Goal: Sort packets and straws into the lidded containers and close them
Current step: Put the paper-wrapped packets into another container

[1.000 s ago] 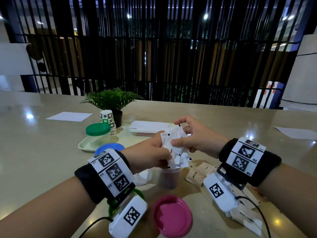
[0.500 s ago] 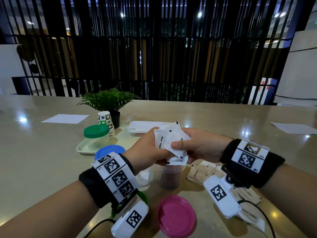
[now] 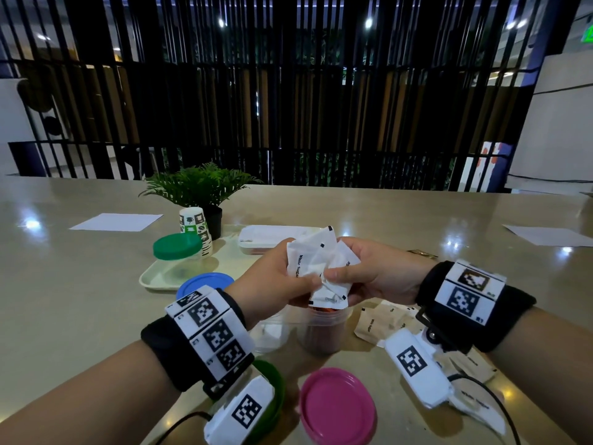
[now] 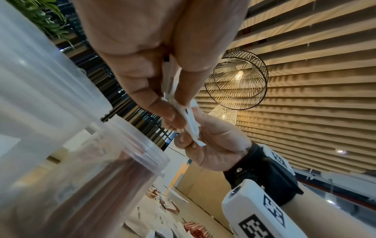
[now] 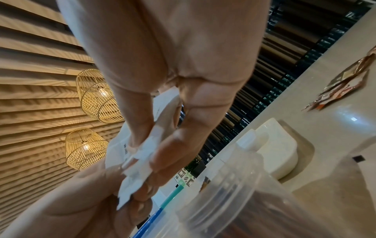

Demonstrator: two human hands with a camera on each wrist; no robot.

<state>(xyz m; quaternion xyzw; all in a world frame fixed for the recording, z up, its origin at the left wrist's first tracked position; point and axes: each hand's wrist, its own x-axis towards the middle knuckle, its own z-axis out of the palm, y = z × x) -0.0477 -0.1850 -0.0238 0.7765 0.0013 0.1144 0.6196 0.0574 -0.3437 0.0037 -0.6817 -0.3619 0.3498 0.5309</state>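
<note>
Gathered tighter since a second ago, with the white packets (image 3: 316, 268) now bunched upright. Nearest: round pink lid (image 3: 337, 405), flat on glossy table (image 3: 64, 300). Beyond, clear jar (image 3: 324, 329) with brown contents, directly under packets. Pinched by left hand (image 3: 272, 284) and right hand (image 3: 375, 274), fingers curled. Farther: green-lidded jar (image 3: 177, 252) on pale tray (image 3: 150, 279).

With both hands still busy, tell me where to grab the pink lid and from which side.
Take the pink lid by its raised outer rim, coming straight down from above with fingers spread across opposite edges. It lies flat on the table, hollow side up, so only the rim gives purchase. The near-right side looks freest; the left wrist camera crowds its left.
</note>
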